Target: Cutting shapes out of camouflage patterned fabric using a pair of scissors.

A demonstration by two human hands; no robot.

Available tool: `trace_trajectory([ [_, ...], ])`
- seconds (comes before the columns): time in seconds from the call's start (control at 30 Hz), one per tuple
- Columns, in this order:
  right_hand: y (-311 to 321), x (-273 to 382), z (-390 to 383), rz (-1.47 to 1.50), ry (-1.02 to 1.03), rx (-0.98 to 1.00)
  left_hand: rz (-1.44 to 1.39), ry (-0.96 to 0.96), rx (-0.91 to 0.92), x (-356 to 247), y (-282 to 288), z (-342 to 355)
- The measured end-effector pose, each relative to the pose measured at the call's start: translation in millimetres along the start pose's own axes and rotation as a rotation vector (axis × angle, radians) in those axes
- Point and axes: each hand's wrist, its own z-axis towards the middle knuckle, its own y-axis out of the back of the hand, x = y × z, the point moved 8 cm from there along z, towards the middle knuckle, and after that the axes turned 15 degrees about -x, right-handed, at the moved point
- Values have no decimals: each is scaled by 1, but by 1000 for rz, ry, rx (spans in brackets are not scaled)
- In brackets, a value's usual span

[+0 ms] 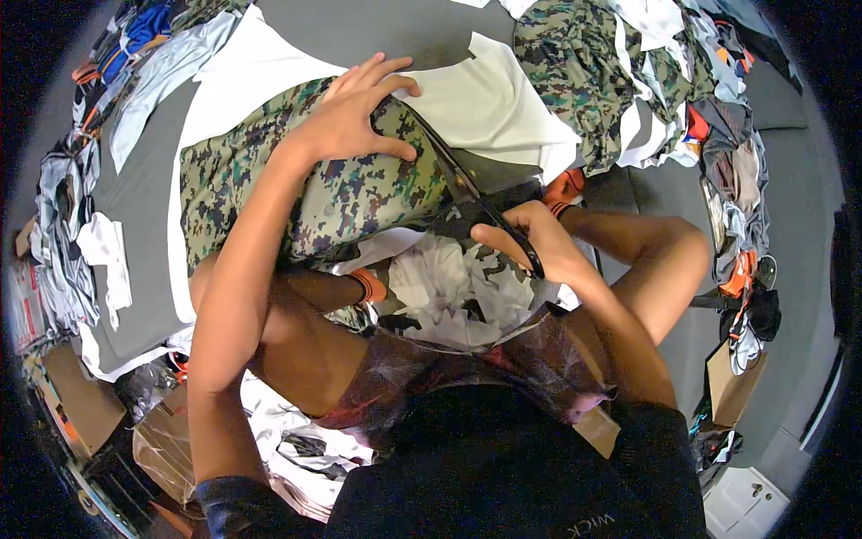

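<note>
My left hand [364, 112] lies with spread fingers on top of a green camouflage cloth [346, 202], its thumb pointing toward the scissors. My right hand [539, 238] grips the handles of long black scissors [462, 180]. Their blades slant up and left along the right edge of the camouflage cloth, close to the left hand's fingers; whether they are parted is hard to make out. White cloth [489, 99] extends beyond the blades on the grey surface. Between my legs lie crumpled white and camouflage scraps [440, 278].
More camouflage cloth [566, 76] with white strips lies at the far right. Piles of mixed garments [63, 202] line the left side, and others [732, 171] the right. Cardboard boxes [85, 395] stand at the lower left. A white piece of cloth [106, 256] rests on the grey surface.
</note>
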Motion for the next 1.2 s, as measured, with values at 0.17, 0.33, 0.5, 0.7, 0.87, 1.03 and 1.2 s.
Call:
trace_trajectory([
  [0.17, 1, 0, -1, -44, 2, 4, -4, -12, -6, -1, 0, 1],
  [0.33, 3, -8, 2, -30, 31, -6, -36, -3, 7, -4, 1, 1],
  [0.5, 3, -16, -1, 38, -34, 67, -329, 101, 22, 13, 5, 5],
  [0.7, 3, -9, 13, 78, -69, 183, -252, 100, -14, 37, 12, 4],
  [0.87, 0, -3, 32, -57, 81, 181, -144, 84, -19, 38, 8, 2],
  [1.03, -2, -1, 38, -18, 9, 157, -117, 59, -11, 38, 8, 4],
  [1.2, -4, -4, 42, 63, -18, 192, -128, 59, -6, 39, 8, 4],
])
